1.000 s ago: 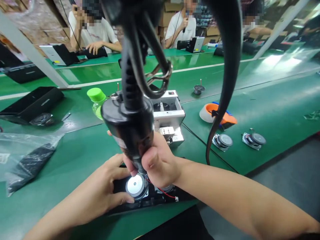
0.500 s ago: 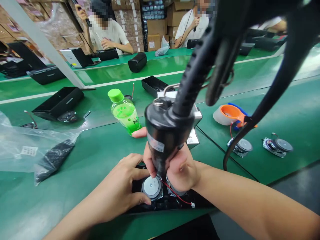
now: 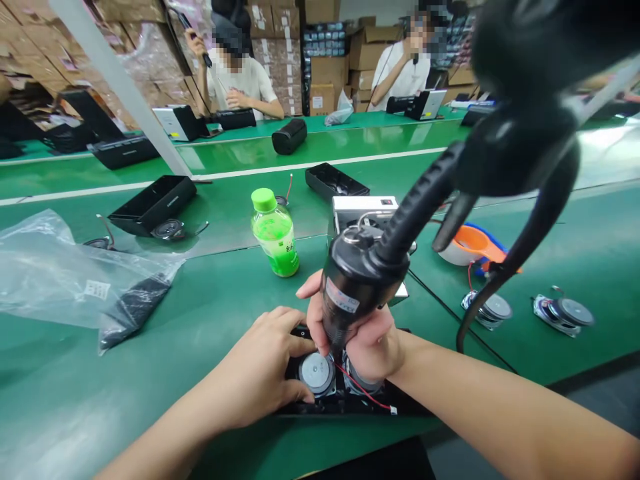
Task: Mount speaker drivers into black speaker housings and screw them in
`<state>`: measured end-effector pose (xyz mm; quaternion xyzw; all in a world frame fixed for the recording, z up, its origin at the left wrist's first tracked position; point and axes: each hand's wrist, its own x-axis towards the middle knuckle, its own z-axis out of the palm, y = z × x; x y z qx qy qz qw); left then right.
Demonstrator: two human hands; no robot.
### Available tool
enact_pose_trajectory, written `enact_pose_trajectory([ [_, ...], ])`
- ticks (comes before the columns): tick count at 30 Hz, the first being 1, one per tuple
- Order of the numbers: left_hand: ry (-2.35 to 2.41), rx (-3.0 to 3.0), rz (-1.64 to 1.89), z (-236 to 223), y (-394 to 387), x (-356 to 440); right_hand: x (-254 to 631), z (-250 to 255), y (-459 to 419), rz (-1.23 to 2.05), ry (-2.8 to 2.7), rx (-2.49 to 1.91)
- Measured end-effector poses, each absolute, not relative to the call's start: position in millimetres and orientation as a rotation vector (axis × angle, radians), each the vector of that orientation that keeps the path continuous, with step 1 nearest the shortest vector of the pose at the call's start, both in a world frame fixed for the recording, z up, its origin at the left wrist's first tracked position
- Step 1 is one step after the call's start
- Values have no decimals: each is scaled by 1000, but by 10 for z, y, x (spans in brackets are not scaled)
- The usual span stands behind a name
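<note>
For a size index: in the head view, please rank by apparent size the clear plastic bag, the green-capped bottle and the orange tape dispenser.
1. Clear plastic bag
2. Green-capped bottle
3. Orange tape dispenser, looking close to the bottle, so this order is unsure.

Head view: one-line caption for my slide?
Right hand grips electric screwdriver over speaker; left hand steadies black housing.

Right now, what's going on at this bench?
A person's right hand grips a hanging black power screwdriver, its tip down by a round speaker in a black housing on the green belt. The left hand rests on the housing beside that speaker. A green bottle stands behind; two loose speakers lie at right.
</note>
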<state>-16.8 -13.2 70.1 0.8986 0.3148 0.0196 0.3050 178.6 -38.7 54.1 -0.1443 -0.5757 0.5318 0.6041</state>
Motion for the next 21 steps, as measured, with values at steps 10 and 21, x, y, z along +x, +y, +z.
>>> enact_pose_trajectory([
  [10,860,2399,1,759,-141,-142,1774,532,-414,1224,-1350,-294],
  [21,871,2392,9,814,-164,-122,1775,388,-414,1204,-1359,-301],
])
